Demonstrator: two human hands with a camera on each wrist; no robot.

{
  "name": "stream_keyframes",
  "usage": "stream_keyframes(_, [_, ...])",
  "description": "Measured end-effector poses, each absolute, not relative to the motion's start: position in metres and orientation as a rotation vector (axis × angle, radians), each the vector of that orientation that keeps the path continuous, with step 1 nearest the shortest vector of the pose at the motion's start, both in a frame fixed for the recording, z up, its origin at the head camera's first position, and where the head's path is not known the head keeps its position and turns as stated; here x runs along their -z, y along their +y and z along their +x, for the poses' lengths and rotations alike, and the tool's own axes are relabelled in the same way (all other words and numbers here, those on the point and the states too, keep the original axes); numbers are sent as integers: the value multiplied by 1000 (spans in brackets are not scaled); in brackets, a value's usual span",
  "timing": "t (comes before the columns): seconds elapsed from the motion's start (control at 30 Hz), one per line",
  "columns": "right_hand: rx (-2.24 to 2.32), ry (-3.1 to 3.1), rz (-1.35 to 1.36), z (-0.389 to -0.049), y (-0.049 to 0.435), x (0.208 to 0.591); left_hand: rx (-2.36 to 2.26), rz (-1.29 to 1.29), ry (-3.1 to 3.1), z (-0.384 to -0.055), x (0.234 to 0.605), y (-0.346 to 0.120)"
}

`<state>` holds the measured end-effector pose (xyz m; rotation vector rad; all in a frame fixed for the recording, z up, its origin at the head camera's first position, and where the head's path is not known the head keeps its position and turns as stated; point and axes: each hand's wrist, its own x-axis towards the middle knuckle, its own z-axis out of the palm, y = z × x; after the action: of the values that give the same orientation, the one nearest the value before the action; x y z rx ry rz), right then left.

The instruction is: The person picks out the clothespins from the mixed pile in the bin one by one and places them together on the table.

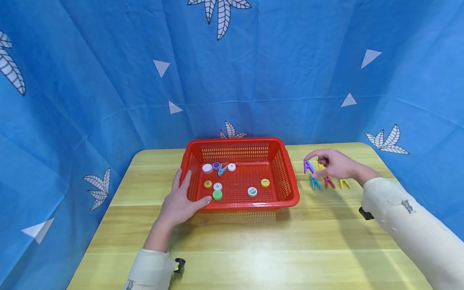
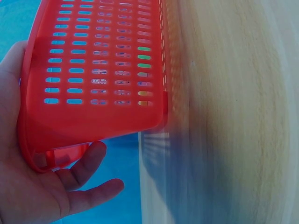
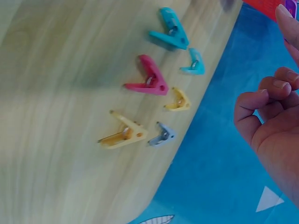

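A red plastic basket (image 1: pixel 235 205) stands on the table, with several round bottle caps (image 1: pixel 252 191) and a light-blue clothespin (image 1: pixel 222 170) inside. At its front left corner my left hand (image 1: pixel 179 205) grips the rim, thumb on the front edge; the left wrist view shows fingers below the end handle. Right of the basket, my right hand (image 1: pixel 335 163) pinches a purple clothespin (image 1: pixel 307 166) between thumb and index finger, above the table. Under and around that hand lie several clothespins, among them a blue one (image 1: pixel 315 183), a red one (image 1: pixel 329 182) and a yellow one (image 1: pixel 344 183).
The light wooden table (image 1: pixel 235 249) backs onto a blue cloth (image 1: pixel 290 72) with leaf and triangle prints, which also hangs at both sides. In the right wrist view a small grey-blue clothespin (image 3: pixel 162 135) lies near the table's edge.
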<state>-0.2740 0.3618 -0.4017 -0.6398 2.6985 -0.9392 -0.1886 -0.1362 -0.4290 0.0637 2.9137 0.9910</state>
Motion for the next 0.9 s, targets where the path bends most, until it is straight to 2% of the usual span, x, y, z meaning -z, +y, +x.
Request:
stream_keyframes(0.53, [1083,2584,-565,-255,374,419,-996,69,2917,-189,431,-137])
stream_keyframes(0.9, [1007,2667,-627,-242,382,432,-986,79,2927,-189,431,-137])
